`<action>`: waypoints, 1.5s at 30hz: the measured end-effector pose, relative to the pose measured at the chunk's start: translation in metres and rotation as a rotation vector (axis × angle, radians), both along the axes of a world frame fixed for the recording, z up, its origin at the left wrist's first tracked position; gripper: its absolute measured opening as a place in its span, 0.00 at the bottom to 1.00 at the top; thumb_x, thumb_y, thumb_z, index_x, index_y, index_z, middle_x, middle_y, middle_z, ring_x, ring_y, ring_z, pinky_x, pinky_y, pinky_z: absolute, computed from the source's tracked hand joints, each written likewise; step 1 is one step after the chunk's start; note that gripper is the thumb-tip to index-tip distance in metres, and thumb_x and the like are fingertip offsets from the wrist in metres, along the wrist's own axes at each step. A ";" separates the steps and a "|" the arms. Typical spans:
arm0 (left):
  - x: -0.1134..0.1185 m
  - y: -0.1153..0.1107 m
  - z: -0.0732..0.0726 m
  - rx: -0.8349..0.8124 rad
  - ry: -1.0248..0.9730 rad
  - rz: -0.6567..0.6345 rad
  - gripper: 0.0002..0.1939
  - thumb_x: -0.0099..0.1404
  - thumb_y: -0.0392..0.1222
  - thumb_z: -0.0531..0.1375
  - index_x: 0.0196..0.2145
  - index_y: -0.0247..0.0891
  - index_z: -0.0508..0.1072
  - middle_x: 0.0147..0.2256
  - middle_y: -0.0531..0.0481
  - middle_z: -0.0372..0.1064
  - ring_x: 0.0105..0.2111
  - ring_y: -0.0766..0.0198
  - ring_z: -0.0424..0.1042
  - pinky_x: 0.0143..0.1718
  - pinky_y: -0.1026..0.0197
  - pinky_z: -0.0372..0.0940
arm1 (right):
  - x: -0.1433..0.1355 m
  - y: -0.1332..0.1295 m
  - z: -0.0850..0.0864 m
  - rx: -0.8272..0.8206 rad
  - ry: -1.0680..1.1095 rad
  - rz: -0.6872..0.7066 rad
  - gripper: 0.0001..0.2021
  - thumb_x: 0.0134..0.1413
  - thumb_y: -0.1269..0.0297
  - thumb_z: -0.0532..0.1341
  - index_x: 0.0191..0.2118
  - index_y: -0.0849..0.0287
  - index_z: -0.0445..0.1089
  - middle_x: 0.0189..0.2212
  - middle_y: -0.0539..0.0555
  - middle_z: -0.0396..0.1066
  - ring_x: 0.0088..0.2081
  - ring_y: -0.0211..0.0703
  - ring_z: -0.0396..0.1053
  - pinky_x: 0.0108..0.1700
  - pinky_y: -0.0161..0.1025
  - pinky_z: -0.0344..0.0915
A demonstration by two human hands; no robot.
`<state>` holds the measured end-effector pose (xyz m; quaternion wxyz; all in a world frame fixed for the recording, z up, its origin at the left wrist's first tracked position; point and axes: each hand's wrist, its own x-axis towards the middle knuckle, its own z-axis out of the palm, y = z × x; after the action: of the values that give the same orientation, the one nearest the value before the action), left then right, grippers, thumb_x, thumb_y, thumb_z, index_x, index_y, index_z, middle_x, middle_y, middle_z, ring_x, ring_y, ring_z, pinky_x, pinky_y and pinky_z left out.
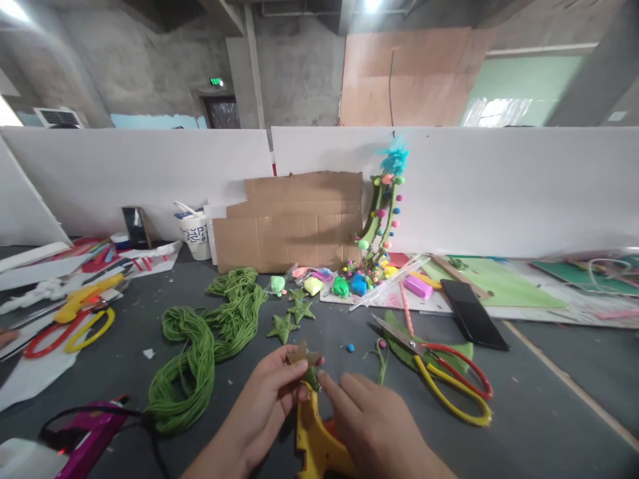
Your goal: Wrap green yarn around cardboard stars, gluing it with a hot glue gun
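Observation:
My left hand (269, 392) pinches a small brown cardboard star (305, 356) between thumb and fingers. Some green yarn (312, 378) shows at the star's lower side. Close against that yarn are the fingertips of my right hand (372, 412), its fingers curled together; what they grip is hidden. Beneath both hands is a yellow glue gun (312, 432), partly covered by my right hand; I cannot tell whether that hand touches it. Several green yarn-covered stars (282, 328) lie just beyond my hands. A small blue pompom (350, 347) is nearby.
Green yarn skeins (184, 372) lie left, red-and-yellow scissors (439, 372) right, beside a black phone (472, 313). Behind stand a cardboard sheet (289, 226) and a pompom-covered green crescent (372, 229). A magenta tool (94, 439) with a black cord occupies the near left.

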<state>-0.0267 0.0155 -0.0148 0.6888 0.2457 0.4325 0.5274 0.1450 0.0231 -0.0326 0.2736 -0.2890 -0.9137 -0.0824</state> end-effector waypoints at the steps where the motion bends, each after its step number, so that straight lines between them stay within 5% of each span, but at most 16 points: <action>1: -0.001 0.001 0.001 -0.011 -0.003 -0.008 0.04 0.56 0.31 0.62 0.32 0.32 0.73 0.34 0.45 0.74 0.24 0.71 0.66 0.25 0.69 0.62 | 0.000 0.000 -0.001 -0.015 -0.005 -0.006 0.15 0.53 0.74 0.53 0.48 0.66 0.62 0.23 0.52 0.68 0.22 0.42 0.65 0.19 0.36 0.52; 13: -0.003 0.001 0.000 -0.002 0.031 -0.005 0.05 0.56 0.32 0.63 0.33 0.33 0.74 0.31 0.48 0.74 0.25 0.71 0.69 0.26 0.70 0.67 | -0.004 0.001 -0.001 -0.239 -0.105 0.022 0.14 0.50 0.74 0.58 0.45 0.63 0.66 0.28 0.53 0.72 0.28 0.44 0.69 0.25 0.36 0.60; 20: -0.034 0.024 -0.001 0.079 0.184 0.279 0.11 0.49 0.31 0.67 0.33 0.33 0.75 0.32 0.49 0.75 0.28 0.69 0.72 0.28 0.70 0.69 | 0.020 0.033 0.021 -0.480 0.045 -0.184 0.14 0.57 0.59 0.58 0.48 0.54 0.67 0.32 0.50 0.75 0.32 0.41 0.72 0.33 0.34 0.63; 25: -0.044 0.035 -0.011 0.128 0.227 0.369 0.11 0.46 0.32 0.69 0.30 0.33 0.74 0.30 0.50 0.76 0.30 0.66 0.73 0.29 0.68 0.69 | 0.045 0.055 0.037 -0.361 0.156 -0.402 0.21 0.55 0.66 0.57 0.54 0.63 0.62 0.52 0.65 0.62 0.54 0.58 0.58 0.53 0.54 0.54; 28: -0.040 0.035 -0.017 0.152 0.244 0.346 0.11 0.45 0.33 0.69 0.29 0.33 0.73 0.28 0.51 0.75 0.27 0.68 0.71 0.28 0.67 0.69 | 0.044 0.037 0.037 -0.378 0.064 -0.385 0.14 0.52 0.69 0.58 0.46 0.62 0.68 0.48 0.63 0.65 0.50 0.56 0.61 0.50 0.51 0.57; 31: -0.035 0.034 -0.020 0.172 0.261 0.310 0.12 0.45 0.34 0.69 0.28 0.33 0.72 0.27 0.51 0.75 0.26 0.68 0.71 0.28 0.67 0.68 | 0.031 0.003 0.035 -0.485 -0.068 -0.244 0.08 0.45 0.61 0.64 0.32 0.57 0.71 0.31 0.51 0.70 0.32 0.43 0.70 0.32 0.36 0.64; 33: -0.034 0.033 -0.020 0.185 0.277 0.288 0.12 0.46 0.35 0.69 0.28 0.33 0.71 0.27 0.51 0.74 0.25 0.68 0.71 0.28 0.67 0.68 | 0.018 -0.017 0.032 -0.550 -0.298 -0.199 0.18 0.37 0.57 0.67 0.37 0.60 0.70 0.35 0.54 0.71 0.31 0.47 0.71 0.27 0.37 0.63; 36: -0.034 0.031 -0.019 0.212 0.314 0.264 0.13 0.46 0.37 0.69 0.29 0.33 0.71 0.27 0.51 0.74 0.25 0.67 0.71 0.28 0.65 0.68 | 0.001 -0.033 0.026 -0.507 -0.499 -0.253 0.22 0.38 0.65 0.65 0.44 0.65 0.68 0.40 0.61 0.70 0.35 0.53 0.72 0.29 0.39 0.65; 40: -0.031 0.028 -0.018 0.259 0.400 0.235 0.14 0.46 0.40 0.68 0.29 0.35 0.70 0.27 0.51 0.74 0.23 0.64 0.72 0.28 0.62 0.67 | -0.012 -0.035 0.007 -0.373 -0.467 -0.307 0.23 0.38 0.73 0.61 0.46 0.66 0.67 0.44 0.65 0.69 0.37 0.54 0.71 0.29 0.40 0.65; 45: -0.027 0.026 -0.018 0.297 0.534 0.205 0.12 0.48 0.42 0.67 0.28 0.37 0.68 0.24 0.55 0.72 0.19 0.64 0.71 0.27 0.62 0.65 | -0.020 -0.031 -0.023 -0.259 -0.339 -0.300 0.09 0.46 0.75 0.58 0.36 0.60 0.69 0.35 0.60 0.71 0.34 0.53 0.72 0.30 0.41 0.66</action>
<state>-0.0535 0.0414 -0.0328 0.4509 0.4283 0.5388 0.5683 0.1252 -0.0077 -0.0557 0.0619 -0.4362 -0.8962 -0.0518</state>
